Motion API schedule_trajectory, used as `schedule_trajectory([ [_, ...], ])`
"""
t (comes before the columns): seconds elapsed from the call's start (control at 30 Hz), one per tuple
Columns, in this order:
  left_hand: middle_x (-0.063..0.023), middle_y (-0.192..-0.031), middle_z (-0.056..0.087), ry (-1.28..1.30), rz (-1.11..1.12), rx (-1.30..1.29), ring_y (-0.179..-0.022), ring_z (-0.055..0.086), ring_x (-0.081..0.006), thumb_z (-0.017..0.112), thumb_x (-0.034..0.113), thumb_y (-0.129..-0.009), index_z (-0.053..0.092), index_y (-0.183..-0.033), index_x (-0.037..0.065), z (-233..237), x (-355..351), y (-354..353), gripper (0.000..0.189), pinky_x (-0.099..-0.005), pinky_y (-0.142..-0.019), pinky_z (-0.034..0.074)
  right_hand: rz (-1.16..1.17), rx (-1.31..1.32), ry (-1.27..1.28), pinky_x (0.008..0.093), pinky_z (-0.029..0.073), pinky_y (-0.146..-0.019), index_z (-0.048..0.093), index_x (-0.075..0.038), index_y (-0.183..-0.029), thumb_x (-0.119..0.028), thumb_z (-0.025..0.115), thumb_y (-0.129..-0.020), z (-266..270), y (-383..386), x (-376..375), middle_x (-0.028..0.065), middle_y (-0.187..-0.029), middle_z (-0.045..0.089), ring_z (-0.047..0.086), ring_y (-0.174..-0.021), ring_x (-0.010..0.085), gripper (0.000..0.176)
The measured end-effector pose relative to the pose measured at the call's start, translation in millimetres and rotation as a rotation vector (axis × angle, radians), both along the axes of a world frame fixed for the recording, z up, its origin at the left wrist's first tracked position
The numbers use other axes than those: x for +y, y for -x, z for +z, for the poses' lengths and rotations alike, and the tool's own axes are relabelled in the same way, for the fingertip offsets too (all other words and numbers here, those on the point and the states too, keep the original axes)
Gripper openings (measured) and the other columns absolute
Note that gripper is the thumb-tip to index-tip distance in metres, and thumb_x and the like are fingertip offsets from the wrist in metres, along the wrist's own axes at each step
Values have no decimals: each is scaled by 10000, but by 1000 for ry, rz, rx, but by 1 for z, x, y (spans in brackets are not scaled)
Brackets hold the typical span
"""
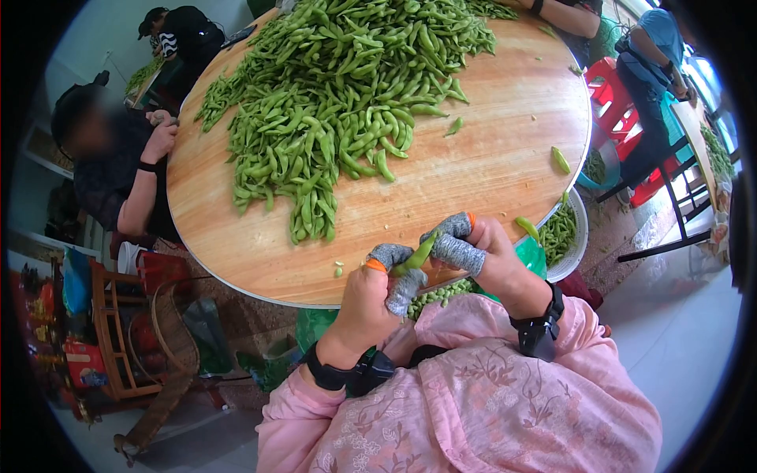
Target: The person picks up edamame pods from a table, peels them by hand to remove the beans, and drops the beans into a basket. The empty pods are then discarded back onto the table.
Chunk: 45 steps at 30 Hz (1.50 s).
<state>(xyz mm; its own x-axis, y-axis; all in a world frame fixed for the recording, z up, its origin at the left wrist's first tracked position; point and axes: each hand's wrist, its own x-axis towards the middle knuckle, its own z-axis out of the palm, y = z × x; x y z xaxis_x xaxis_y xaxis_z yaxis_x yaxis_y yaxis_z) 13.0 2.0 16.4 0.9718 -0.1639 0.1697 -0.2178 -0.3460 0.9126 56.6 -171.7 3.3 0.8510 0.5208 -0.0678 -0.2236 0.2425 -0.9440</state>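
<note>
Grey fabric finger covers are on the fingers of both hands, and black straps circle both wrists. A green bean pod (418, 254) is pinched between the hands at the near edge of the round wooden table (441, 185). My left hand (377, 290) is closed on the pod's lower part. On its upper end, the covered fingers of my right hand (475, 251) are closed too. Shelled green beans (443, 294) lie just below the hands, partly hidden by them. A large heap of pods (331, 102) covers the far and left part of the table.
A white basket of pods (561, 236) stands below the table's right edge. Loose pods lie near that edge. One person (102, 150) sits at the left, another person's arm (564, 16) is at the far right. Red chairs (611, 98) and a wooden chair (118, 331) stand around.
</note>
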Motion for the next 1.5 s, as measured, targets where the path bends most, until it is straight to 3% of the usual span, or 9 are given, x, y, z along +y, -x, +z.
schedule_trajectory([
  [0.13,-153,-725,586,-372,-30,-319,-629,574,-302,574,45,-734,538,-841,19,-3,7,-8,116,-354,-546,448,111,242,-169,211,432,-598,578,20,-832,-155,589,-797,-1,1,3,50,-749,598,554,-684,99,179],
  [0.27,-134,-704,580,-254,-18,-259,-590,567,-254,536,50,-779,535,-835,13,-6,3,-5,67,-323,-537,440,58,256,-199,215,428,-572,572,39,-846,-141,590,-795,12,7,13,56,-740,593,548,-666,98,187],
  [0.43,-8,-648,522,244,126,10,-588,493,-85,474,123,-859,528,-824,5,-14,-1,1,134,-234,-523,398,66,-344,82,232,426,-594,572,2,-812,-108,593,-784,7,2,10,40,-746,580,546,-675,115,115],
  [0.63,12,-640,485,696,256,403,-508,405,-59,452,219,-876,521,-835,73,-21,-6,-2,167,-178,-446,302,-31,-949,257,287,426,-564,591,-12,-800,-64,610,-731,2,-5,12,102,-702,550,555,-643,219,88],
  [0.77,5,-638,481,778,94,646,-504,402,-58,449,245,-880,512,-851,69,-18,11,-9,190,-179,-440,305,-17,-781,343,283,428,-577,594,-3,-796,-52,635,-685,13,-2,10,128,-682,565,563,-651,176,129],
  [0.83,33,-660,492,736,-58,629,-556,417,-16,483,147,-868,511,-875,44,-14,13,-10,108,-174,-448,341,63,-329,288,283,429,-547,592,16,-785,-24,617,-687,21,-1,10,111,-652,586,555,-616,124,109],
  [0.93,28,-670,485,397,-54,267,-550,419,-23,501,85,-848,507,-884,42,-21,0,-12,57,-168,-470,345,89,-429,378,261,439,-543,589,32,-773,-2,587,-712,10,-2,10,80,-646,608,540,-614,78,70],
  [1.23,21,-733,498,653,-145,599,-600,445,-30,494,36,-834,497,-895,43,-3,11,-11,61,-162,-508,355,137,-327,278,231,446,-586,591,51,-781,15,563,-724,23,-3,7,65,-677,615,540,-654,72,73],
  [1.5,0,-761,515,498,-162,529,-638,469,-52,480,20,-835,487,-959,20,-15,17,-9,125,-174,-554,384,51,-437,359,256,394,-494,582,30,-749,-19,567,-732,10,0,8,63,-580,550,447,-554,65,54],
])
